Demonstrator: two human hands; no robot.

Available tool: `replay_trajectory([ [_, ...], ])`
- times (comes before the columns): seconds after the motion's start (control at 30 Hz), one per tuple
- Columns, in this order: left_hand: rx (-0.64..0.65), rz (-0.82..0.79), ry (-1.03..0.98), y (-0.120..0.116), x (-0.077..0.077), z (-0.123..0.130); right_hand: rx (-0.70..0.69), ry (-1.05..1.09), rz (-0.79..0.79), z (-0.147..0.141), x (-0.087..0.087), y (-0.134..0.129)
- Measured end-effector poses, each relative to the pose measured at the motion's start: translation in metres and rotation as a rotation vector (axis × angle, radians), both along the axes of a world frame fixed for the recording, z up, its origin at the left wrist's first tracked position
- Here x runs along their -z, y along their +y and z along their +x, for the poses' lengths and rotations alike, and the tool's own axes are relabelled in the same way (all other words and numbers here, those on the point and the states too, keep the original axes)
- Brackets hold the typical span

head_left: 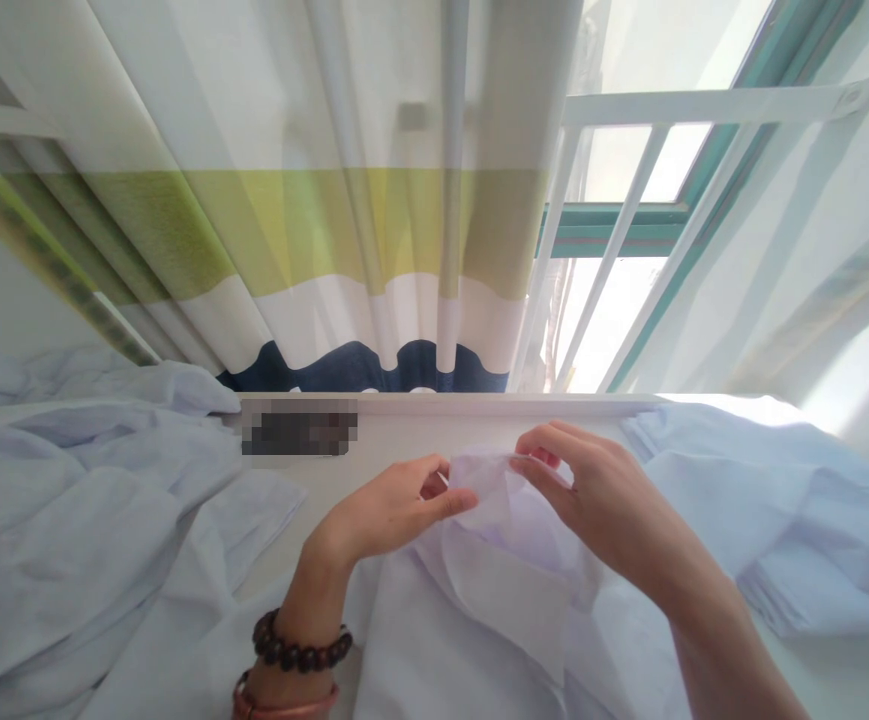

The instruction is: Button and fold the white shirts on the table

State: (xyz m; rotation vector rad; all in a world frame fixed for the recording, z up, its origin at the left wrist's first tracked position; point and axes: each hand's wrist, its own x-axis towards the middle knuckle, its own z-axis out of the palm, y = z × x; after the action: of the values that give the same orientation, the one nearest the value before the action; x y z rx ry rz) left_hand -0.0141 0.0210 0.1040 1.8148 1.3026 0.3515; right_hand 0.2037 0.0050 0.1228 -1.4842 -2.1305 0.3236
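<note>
A thin white garment (509, 590) lies in front of me, with a stiff, collar-like flap across its middle and its upper part raised in folds. My left hand (411, 505) grips its upper left edge, thumb on the near side and fingers behind the cloth. At the top right corner, the thumb and index finger of my right hand (576, 480) pinch the same fabric. The cloth is stretched between both hands. Dark beads (301, 645) and a reddish-brown band circle my left wrist.
Crumpled white cloth (81, 530) is heaped on the left, and folded white cloth (794, 500) lies on the right. A blurred-out dark object (299, 430) rests on the white surface (404, 430). Behind are a striped curtain (344, 225), white rails (704, 107) and a green-framed window (621, 230).
</note>
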Motion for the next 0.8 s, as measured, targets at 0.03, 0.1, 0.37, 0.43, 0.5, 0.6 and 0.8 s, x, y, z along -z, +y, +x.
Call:
replay_trajectory([
  [0.03,0.002,0.017,-0.022,0.001,0.001,0.001,0.001,-0.003,-0.01,0.0,0.0,0.0],
  [0.1,-0.006,0.033,-0.099,0.004,0.002,0.0,-0.002,-0.008,-0.024,0.001,0.0,0.0],
  [0.37,-0.17,0.002,-0.453,0.006,0.001,-0.011,0.035,0.0,-0.001,0.009,-0.004,0.002],
  [0.43,-0.226,-0.039,-0.552,0.007,0.002,-0.01,0.044,-0.005,0.008,0.012,-0.003,0.002],
  [0.5,-0.259,-0.094,-0.665,0.008,0.004,-0.008,0.046,-0.021,0.02,0.013,-0.002,0.003],
  [0.6,-0.285,-0.183,-0.819,0.011,0.008,-0.003,0.064,-0.061,0.029,0.015,0.001,0.005],
  [0.8,-0.271,-0.245,-0.919,0.011,0.009,-0.004,0.133,-0.108,0.047,0.017,0.002,0.006],
])
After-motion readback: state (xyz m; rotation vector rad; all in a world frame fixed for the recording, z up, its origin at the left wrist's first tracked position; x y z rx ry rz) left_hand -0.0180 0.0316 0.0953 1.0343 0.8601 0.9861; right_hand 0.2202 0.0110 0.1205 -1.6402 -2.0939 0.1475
